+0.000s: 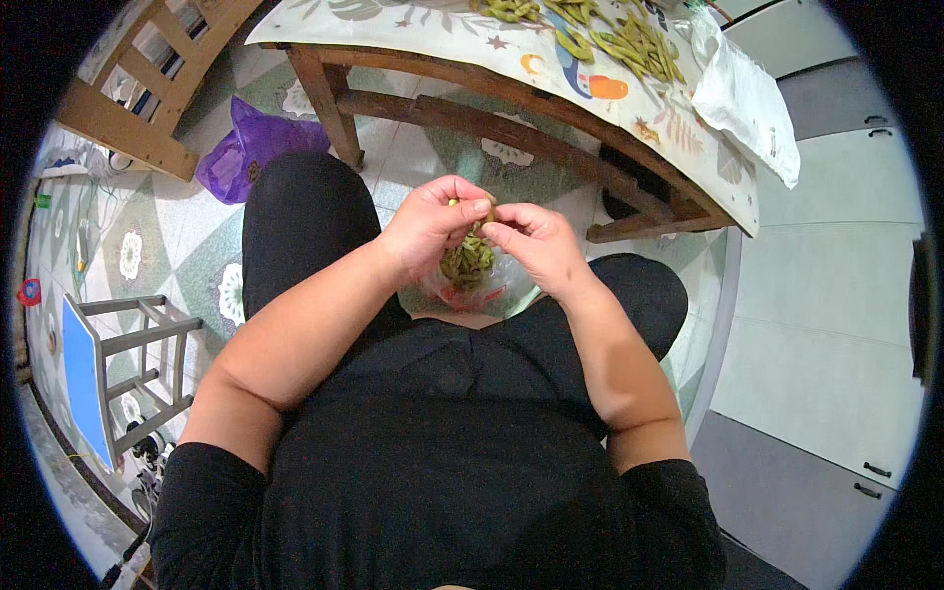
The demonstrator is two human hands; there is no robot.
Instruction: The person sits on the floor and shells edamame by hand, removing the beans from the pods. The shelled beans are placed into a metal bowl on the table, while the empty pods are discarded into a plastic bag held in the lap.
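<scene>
My left hand and my right hand meet above my lap, fingertips almost touching. Both are closed in a pinch on a small greenish-brown bean pod, mostly hidden by the thumbs and fingers. Directly beneath them, between my knees, a clear plastic bag with red marks lies spread. Green bean pods or their shells are heaped in it; which of the two I cannot tell. More green bean pods are piled on the table in front of me.
The wooden table has a patterned cover, with a white plastic bag hanging over its right edge. A purple bag sits on the tiled floor near my left knee. To the left lies a blue-topped stool. Pale cabinets line the right.
</scene>
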